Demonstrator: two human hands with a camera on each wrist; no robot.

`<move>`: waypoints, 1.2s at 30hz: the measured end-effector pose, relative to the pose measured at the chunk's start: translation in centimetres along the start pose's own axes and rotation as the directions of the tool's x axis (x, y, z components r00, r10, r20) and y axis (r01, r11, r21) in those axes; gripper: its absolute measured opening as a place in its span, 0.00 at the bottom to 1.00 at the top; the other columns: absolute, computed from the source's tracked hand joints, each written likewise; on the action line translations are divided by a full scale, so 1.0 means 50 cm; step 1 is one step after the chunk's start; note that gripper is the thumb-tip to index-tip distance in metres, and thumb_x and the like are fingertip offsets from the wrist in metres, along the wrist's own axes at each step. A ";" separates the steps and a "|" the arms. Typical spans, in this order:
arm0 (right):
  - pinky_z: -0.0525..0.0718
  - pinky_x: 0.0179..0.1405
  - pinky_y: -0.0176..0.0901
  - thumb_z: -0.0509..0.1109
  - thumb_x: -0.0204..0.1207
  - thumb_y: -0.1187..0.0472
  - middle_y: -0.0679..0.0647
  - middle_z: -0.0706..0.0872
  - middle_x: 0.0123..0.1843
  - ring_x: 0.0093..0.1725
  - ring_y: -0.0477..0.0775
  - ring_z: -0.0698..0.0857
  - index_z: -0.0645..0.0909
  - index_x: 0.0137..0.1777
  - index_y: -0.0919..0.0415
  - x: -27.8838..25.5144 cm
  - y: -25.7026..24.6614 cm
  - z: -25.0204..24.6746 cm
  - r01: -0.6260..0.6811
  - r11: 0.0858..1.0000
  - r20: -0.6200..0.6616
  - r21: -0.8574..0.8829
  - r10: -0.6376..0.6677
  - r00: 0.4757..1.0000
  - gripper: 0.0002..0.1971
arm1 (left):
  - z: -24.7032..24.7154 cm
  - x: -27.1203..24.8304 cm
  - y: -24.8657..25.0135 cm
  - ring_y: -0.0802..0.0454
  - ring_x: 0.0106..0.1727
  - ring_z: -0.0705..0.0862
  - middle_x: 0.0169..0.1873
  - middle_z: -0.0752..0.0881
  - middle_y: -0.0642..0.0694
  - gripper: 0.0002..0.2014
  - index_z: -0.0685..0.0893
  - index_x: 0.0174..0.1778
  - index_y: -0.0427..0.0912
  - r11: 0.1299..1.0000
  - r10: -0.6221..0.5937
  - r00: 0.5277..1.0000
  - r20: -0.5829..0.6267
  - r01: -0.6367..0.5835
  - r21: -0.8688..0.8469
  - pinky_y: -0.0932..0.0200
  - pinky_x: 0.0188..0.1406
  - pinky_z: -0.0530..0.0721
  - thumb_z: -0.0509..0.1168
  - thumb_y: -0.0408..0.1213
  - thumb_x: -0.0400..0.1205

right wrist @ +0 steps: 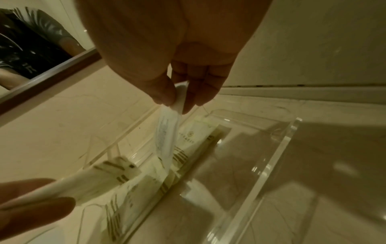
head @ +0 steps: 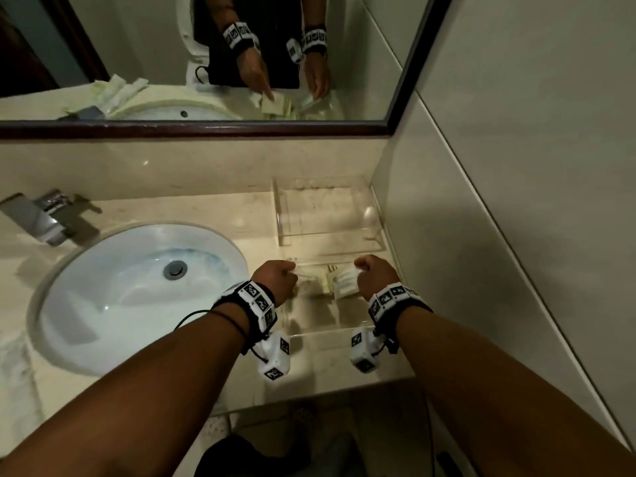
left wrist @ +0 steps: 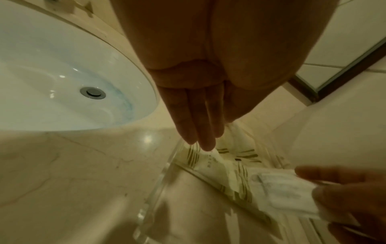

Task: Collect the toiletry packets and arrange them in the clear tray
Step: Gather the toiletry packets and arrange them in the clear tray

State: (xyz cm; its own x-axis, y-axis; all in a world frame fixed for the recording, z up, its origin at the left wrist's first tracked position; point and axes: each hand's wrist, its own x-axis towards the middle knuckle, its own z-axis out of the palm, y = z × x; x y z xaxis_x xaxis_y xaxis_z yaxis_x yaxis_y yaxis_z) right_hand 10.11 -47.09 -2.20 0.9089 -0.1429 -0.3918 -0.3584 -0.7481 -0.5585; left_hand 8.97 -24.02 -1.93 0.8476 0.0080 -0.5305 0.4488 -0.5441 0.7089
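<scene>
Packets in the clear tray (right wrist: pixel 277 142) are cream with olive-brown stripes (right wrist: pixel 117 166), one's plain white (right wrist: pixel 167 132); white sink (head: pixel 113 287), beige marble counter (head: pixel 179 208).

I stood in a bathroom. A white oval basin (head: pixel 137 290) with a metal drain was sunk into the pale marble surface (head: pixel 213 208), a chrome tap (head: pixel 48 218) behind it, a dark-framed mirror (head: pixel 206 129) above, a toilet (head: pixel 192 36) reflected in it, tiled walls beside.

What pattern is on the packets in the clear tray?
Pale cream packets with olive-brown stripes, clearest in the right wrist view.
</scene>
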 end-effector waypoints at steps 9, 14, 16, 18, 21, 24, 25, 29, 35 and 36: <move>0.75 0.65 0.38 0.61 0.76 0.73 0.53 0.84 0.71 0.69 0.57 0.82 0.81 0.71 0.57 0.049 0.004 0.005 -0.057 0.998 0.010 0.010 0.056 0.998 0.25 | 0.008 0.005 0.005 0.41 0.60 0.86 0.65 0.84 0.43 0.26 0.75 0.75 0.43 0.982 -0.012 0.990 0.143 -0.015 0.188 0.55 0.56 0.84 0.67 0.32 0.79; 0.76 0.66 0.40 0.61 0.78 0.69 0.53 0.80 0.76 0.72 0.57 0.80 0.77 0.77 0.54 0.079 0.015 0.022 -0.063 0.993 0.026 -0.097 0.065 0.998 0.27 | 0.025 -0.003 0.012 0.42 0.33 0.82 0.47 0.90 0.31 0.13 0.81 0.54 0.33 0.956 -0.095 0.958 0.270 0.013 0.292 0.54 0.32 0.79 0.66 0.39 0.81; 0.76 0.67 0.42 0.62 0.80 0.66 0.57 0.76 0.79 0.73 0.60 0.79 0.74 0.80 0.54 0.085 0.018 0.029 -0.046 0.984 0.047 -0.172 0.055 0.997 0.27 | 0.029 0.004 0.011 0.42 0.32 0.83 0.45 0.91 0.33 0.15 0.81 0.55 0.33 0.935 -0.082 0.962 0.260 -0.016 0.355 0.56 0.29 0.80 0.68 0.40 0.78; 0.76 0.69 0.45 0.63 0.80 0.62 0.60 0.71 0.80 0.73 0.62 0.78 0.70 0.82 0.51 0.090 0.022 0.038 -0.026 0.963 0.095 -0.267 0.053 0.994 0.29 | 0.035 0.009 0.014 0.39 0.37 0.87 0.48 0.90 0.33 0.16 0.80 0.58 0.34 0.916 -0.094 0.961 0.262 -0.019 0.400 0.55 0.30 0.81 0.69 0.40 0.78; 0.75 0.73 0.48 0.65 0.80 0.58 0.61 0.66 0.82 0.76 0.62 0.75 0.64 0.84 0.49 0.093 0.030 0.051 0.011 0.943 0.172 -0.334 0.050 0.984 0.32 | 0.044 0.025 0.018 0.36 0.54 0.88 0.54 0.88 0.35 0.20 0.80 0.61 0.35 0.861 -0.090 0.967 0.240 -0.046 0.507 0.52 0.43 0.84 0.70 0.45 0.79; 0.74 0.75 0.50 0.68 0.79 0.55 0.59 0.64 0.84 0.78 0.61 0.72 0.60 0.86 0.50 0.091 0.032 0.059 0.022 0.932 0.206 -0.362 0.058 0.977 0.36 | 0.052 0.040 0.016 0.38 0.58 0.86 0.59 0.86 0.38 0.25 0.80 0.64 0.38 0.817 -0.068 0.974 0.217 -0.071 0.572 0.54 0.48 0.83 0.70 0.52 0.78; 0.75 0.74 0.52 0.69 0.79 0.55 0.58 0.64 0.84 0.79 0.61 0.72 0.58 0.86 0.49 0.091 0.034 0.062 0.024 0.928 0.218 -0.371 0.062 0.974 0.37 | 0.055 0.045 0.014 0.38 0.61 0.84 0.61 0.85 0.38 0.26 0.80 0.65 0.38 0.806 -0.062 0.976 0.211 -0.076 0.587 0.53 0.52 0.83 0.70 0.53 0.78; 0.75 0.75 0.56 0.69 0.78 0.56 0.58 0.58 0.87 0.80 0.62 0.70 0.56 0.86 0.46 0.084 0.029 0.062 0.001 0.929 0.232 -0.369 0.091 0.968 0.39 | 0.060 0.054 0.017 0.40 0.63 0.83 0.63 0.84 0.39 0.25 0.81 0.67 0.38 0.787 -0.045 0.978 0.206 -0.092 0.610 0.52 0.60 0.83 0.69 0.51 0.79; 0.73 0.76 0.53 0.70 0.77 0.54 0.55 0.54 0.86 0.78 0.64 0.69 0.63 0.84 0.44 0.063 0.022 0.047 0.010 0.942 0.170 -0.337 0.051 0.984 0.35 | 0.045 0.061 0.034 0.47 0.73 0.77 0.71 0.81 0.48 0.26 0.77 0.76 0.49 0.767 0.078 0.986 0.150 -0.155 0.623 0.57 0.72 0.73 0.65 0.49 0.81; 0.73 0.76 0.53 0.70 0.77 0.53 0.55 0.53 0.87 0.78 0.65 0.69 0.63 0.83 0.43 0.057 0.021 0.044 0.027 0.939 0.180 -0.343 0.038 0.983 0.35 | 0.044 0.060 0.039 0.47 0.73 0.78 0.71 0.81 0.49 0.25 0.77 0.75 0.50 0.758 0.097 0.982 0.159 -0.177 0.628 0.57 0.72 0.74 0.65 0.49 0.81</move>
State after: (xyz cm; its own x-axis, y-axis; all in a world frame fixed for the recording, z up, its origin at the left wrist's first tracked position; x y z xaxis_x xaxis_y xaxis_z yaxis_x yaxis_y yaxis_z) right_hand 11.86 -46.86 -5.54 0.8412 -0.0520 -0.5382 -0.2390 -0.9286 -0.2839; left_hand 11.78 -26.89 -3.17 0.8314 -0.1788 -0.5261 0.0122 -0.9407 0.3390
